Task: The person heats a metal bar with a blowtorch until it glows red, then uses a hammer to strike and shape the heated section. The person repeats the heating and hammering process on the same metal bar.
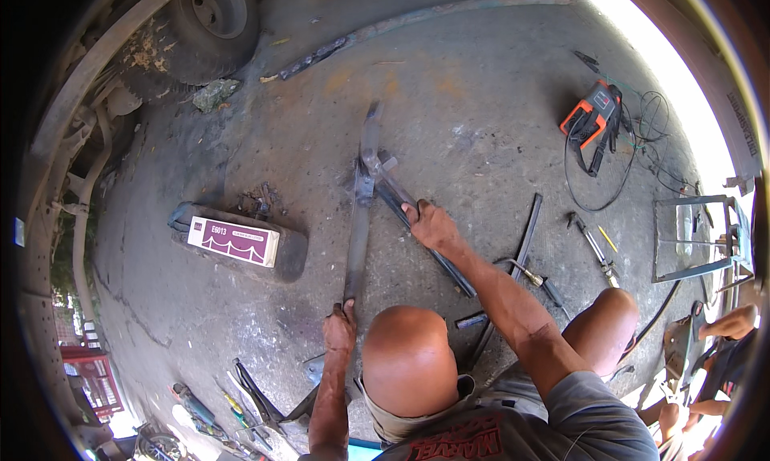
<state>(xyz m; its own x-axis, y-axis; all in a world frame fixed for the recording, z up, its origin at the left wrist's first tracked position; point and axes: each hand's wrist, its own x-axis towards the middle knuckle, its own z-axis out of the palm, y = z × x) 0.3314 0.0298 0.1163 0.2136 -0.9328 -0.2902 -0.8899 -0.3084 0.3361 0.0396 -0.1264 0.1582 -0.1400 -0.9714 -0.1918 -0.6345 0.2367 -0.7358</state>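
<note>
My left hand point(340, 327) is closed around the near end of a long flat metal bar point(358, 248), which points away from me over the concrete floor. My right hand point(435, 227) grips a shorter flat metal strip point(399, 190) that slants up to the long bar. Where the two meet, the pieces overlap; whether they are joined I cannot tell. Under and beside my right hand lies a dark metal bar point(453, 275), running toward my knee. Another dark bar point(527, 232) lies on the floor to the right of my right forearm.
A purple-and-white box point(234, 240) rests on a dark rounded container point(290, 256) at left. An orange-and-black welding machine point(591, 112) with loose cables stands far right, near a torch-like tool point(593, 244) and a metal frame point(696, 272). A vehicle wheel point(212, 20) stands far left; another person's hand point(672, 419) shows lower right.
</note>
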